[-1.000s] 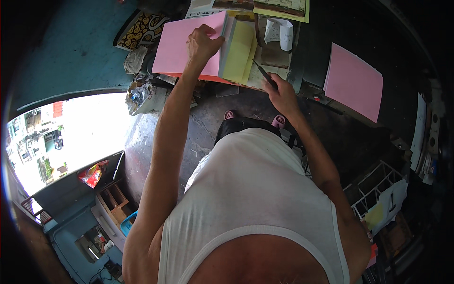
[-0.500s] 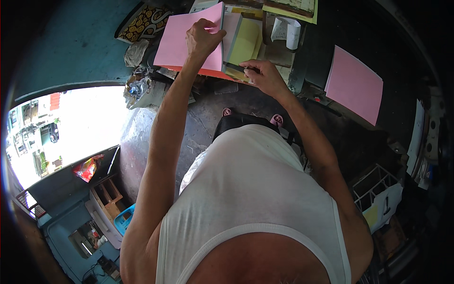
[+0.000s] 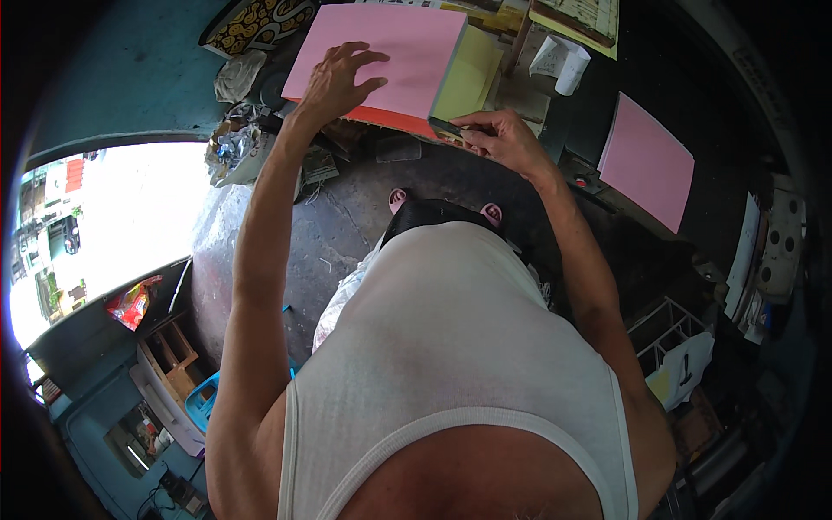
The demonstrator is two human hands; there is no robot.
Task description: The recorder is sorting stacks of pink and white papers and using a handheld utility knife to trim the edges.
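A large pink sheet [image 3: 399, 56] lies flat on the work table, its right edge running over a yellow-green sheet [image 3: 466, 74]. My left hand [image 3: 336, 85] rests over the left part of the pink sheet, fingers spread, holding nothing. At the sheet's near right corner, my right hand [image 3: 511, 143] pinches a dark flat strip-like tool [image 3: 445, 128] between thumb and fingers. What kind of tool it is cannot be made out. An orange-red layer [image 3: 392, 120] shows beneath the pink sheet along the near edge.
Another pink stack [image 3: 648, 163] lies on the dark surface at right. A curled white paper roll [image 3: 568, 69] sits behind my right hand. Crumpled plastic [image 3: 234, 143] hangs left of the table. A white wire rack [image 3: 672, 334] stands at lower right.
My left hand has moved left from the sheet's right edge and its fingers have opened. The pink sheet now lies flatter and farther right, covering the grey-edged layer. My right hand keeps the dark tool.
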